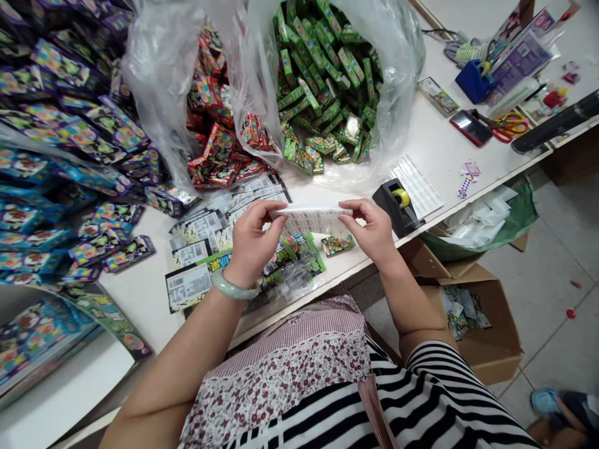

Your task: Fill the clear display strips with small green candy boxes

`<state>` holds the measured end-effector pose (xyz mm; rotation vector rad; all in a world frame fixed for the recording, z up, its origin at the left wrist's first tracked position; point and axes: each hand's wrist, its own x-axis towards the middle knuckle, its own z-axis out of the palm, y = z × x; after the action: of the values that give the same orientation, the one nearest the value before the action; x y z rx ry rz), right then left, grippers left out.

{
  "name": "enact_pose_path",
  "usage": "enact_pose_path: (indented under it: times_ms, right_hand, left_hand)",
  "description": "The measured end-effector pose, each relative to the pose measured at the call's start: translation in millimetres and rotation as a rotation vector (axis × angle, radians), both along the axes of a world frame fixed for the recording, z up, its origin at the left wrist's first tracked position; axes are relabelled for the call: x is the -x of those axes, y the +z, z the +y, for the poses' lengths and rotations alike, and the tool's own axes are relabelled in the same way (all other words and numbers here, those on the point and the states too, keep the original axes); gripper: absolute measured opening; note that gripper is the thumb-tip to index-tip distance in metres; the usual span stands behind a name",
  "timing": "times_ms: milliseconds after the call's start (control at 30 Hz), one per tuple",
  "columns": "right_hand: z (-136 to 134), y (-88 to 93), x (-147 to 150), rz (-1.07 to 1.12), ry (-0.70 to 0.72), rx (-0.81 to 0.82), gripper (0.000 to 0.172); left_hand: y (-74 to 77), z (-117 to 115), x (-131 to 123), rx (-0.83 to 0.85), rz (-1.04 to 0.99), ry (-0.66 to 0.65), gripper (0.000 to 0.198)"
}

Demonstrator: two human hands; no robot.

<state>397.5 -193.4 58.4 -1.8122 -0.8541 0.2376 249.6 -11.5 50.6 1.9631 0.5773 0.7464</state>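
Head view: left hand (250, 236), right hand (369, 231) pinching sticker sheet (313, 221)

Bare left hand (250, 240) and right hand (367, 231) pinch a flexible white sheet of round labels (313, 219), a black tape dispenser (397, 209) just beyond the right hand, a pale green bangle (234, 285) on the left wrist.

On the floor (538, 293), a cardboard box (486, 349) holds what may be printed wrappers (461, 312) — scissors (511, 126) lie farther off.
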Motion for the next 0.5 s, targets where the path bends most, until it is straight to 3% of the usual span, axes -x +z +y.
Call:
enact_pose_path:
  times_ms: [400,500]
  right_hand:
    - [-10,10.9,-4,-0.120,0.108,0.075,0.008]
    - [-9,9.3,-5,-0.101,0.095,-0.014,0.009]
  left_hand:
    - [7.3,3,10,-0.198,-0.008,-0.044,0.005]
    - [3.1,6,10,-0.057,-0.054,-0.099,0.005]
